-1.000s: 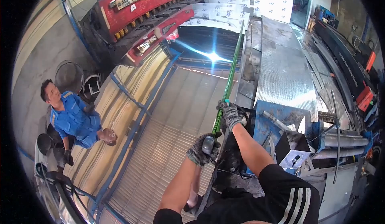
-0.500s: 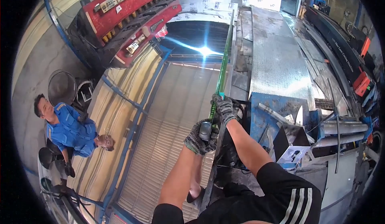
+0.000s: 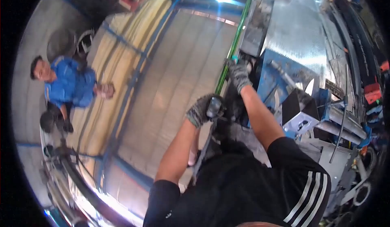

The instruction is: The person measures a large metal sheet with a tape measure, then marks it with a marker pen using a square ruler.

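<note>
Both grasping: left hand (image 3: pixel 199 110), tape case (image 3: pixel 214 106); right hand (image 3: pixel 239 75), green blade (image 3: pixel 240 28) (along panel (image 3: pixel 174 72) edge); open room leftward.

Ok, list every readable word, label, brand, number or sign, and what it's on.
None readable.
Long green metal tape-measure blade: any markings too blurred.
Black fabric left sleeve: small pale mark, too small.
Long black machine beam: any lettering too blurred.

No readable lettering or numbers, only a small, illegible white mark (image 3: pixel 168 215) on the black shirt (image 3: pixel 239 186).
</note>
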{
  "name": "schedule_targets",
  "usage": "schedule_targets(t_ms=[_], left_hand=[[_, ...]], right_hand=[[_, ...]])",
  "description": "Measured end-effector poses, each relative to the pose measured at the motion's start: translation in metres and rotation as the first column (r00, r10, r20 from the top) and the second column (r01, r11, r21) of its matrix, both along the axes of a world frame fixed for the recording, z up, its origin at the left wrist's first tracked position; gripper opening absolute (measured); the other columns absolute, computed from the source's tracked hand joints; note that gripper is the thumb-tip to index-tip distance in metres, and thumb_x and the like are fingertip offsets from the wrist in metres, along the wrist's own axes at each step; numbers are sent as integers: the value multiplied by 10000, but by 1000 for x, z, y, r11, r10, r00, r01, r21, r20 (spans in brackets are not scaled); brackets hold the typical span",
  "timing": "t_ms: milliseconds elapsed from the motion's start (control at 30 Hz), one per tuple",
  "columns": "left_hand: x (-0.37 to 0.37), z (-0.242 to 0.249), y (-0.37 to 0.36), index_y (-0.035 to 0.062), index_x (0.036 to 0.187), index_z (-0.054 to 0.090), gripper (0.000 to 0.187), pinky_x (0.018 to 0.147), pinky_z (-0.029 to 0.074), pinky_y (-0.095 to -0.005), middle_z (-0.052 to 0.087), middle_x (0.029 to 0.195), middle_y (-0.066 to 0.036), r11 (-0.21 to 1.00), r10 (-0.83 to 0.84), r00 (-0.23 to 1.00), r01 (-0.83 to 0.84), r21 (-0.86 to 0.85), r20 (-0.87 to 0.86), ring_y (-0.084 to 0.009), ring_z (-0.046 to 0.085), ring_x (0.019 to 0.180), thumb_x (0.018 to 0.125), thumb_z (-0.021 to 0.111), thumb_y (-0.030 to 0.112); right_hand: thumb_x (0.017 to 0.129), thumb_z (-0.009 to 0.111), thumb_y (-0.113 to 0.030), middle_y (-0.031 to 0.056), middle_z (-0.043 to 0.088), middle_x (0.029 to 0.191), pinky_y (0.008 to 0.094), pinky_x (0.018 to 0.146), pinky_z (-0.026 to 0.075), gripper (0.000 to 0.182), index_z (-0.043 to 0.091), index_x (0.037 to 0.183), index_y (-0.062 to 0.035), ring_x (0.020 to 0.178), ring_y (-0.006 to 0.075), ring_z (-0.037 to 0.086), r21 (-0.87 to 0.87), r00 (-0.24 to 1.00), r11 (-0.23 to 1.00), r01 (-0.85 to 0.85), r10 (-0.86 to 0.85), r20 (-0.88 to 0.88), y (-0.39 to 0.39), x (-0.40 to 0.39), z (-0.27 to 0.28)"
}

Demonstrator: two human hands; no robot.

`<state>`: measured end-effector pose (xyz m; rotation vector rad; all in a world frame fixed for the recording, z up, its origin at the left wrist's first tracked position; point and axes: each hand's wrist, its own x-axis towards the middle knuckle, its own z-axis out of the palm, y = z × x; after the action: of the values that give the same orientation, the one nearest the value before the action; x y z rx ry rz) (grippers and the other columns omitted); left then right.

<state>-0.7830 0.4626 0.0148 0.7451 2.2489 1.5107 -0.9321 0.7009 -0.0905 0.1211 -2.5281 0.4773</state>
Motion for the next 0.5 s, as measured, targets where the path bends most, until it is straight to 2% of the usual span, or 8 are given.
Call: schedule_targets(t_ms=[100, 133, 167, 267, 333, 367, 433, 500], left_hand=[[40, 3, -16, 37, 1098, 721, 227, 788, 590, -346, 753, 943, -76, 825, -37, 392, -507, 250, 919, -182, 720, 878, 1013, 580, 194], [60, -9, -23, 37, 1098, 721, 227, 788, 590, -346, 753, 943, -76, 808, -29, 352, -543, 229, 935, -182, 720, 878, 1013, 580, 194], [79, -21, -31, 37, 1082, 726, 230, 787, 586, -344, 749, 935, -76, 884, 116, 539, -439, 160, 834, -185, 716, 866, 1016, 574, 197], [129, -18, -45, 35, 1070, 730, 246, 780, 579, -346, 742, 921, -79, 871, 262, 591, -486, 77, 763, -184, 706, 843, 1019, 565, 210], [157, -4, -53, 34, 1075, 730, 257, 775, 576, -349, 737, 915, -81, 784, 273, 463, -615, 84, 843, -180, 699, 832, 1020, 562, 220], [171, 0, -60, 30, 1078, 728, 261, 772, 571, -352, 734, 909, -84, 793, 350, 462, -610, 5, 815, -177, 692, 822, 1018, 568, 228], [200, 5, -74, 25, 1081, 726, 267, 768, 567, -355, 730, 904, -87, 786, 421, 444, -614, -74, 791, -175, 685, 813, 1017, 575, 235], [229, 8, -86, -4, 1214, 704, 335, 720, 551, -292, 719, 954, -44, 868, 487, 797, -487, -99, 356, -141, 664, 830, 997, 648, 246]], right_hand=[[1084, 439, -389, 205, 733, 1131, 486, 1026, 467, 415, 681, 1204, -73, 1110, 369, 661, -120, 905, 991, 53, 3, 425, -7, 39, 57], [955, 659, -203, 141, 707, 1084, 414, 819, 531, 311, 631, 1252, -115, 881, 309, 660, 168, 973, 985, 42, -3, -231, -10, 55, 65], [951, 647, -168, 142, 711, 1059, 390, 831, 540, 281, 641, 1227, -116, 885, 297, 669, -515, 966, 851, -107, 212, 150, 7, 36, 3], [962, 632, -142, 114, 718, 1028, 365, 847, 543, 240, 652, 1199, -112, 904, 253, 678, -673, 951, 722, -161, 297, 90, 2, 81, 46], [974, 618, -80, 92, 717, 997, 341, 850, 545, 213, 657, 1182, -104, 929, 215, 683, -936, 876, 108, 336, 328, 352, -6, 108, 91], [974, 618, -80, 92, 717, 997, 341, 850, 545, 213, 657, 1182, -104, 929, 215, 683, -931, 865, 119, 345, 345, 365, 1, 111, 77], [995, 508, -72, 240, 674, 1172, 486, 914, 516, 255, 637, 1211, -29, 1039, 431, 650, -271, 981, 950, -152, 179, 79, 24, 114, 52], [970, 518, -57, 255, 666, 1194, 491, 935, 517, 327, 607, 1282, -19, 1069, 444, 642, -297, 976, 939, -175, 206, 75, 10, 134, 83]])
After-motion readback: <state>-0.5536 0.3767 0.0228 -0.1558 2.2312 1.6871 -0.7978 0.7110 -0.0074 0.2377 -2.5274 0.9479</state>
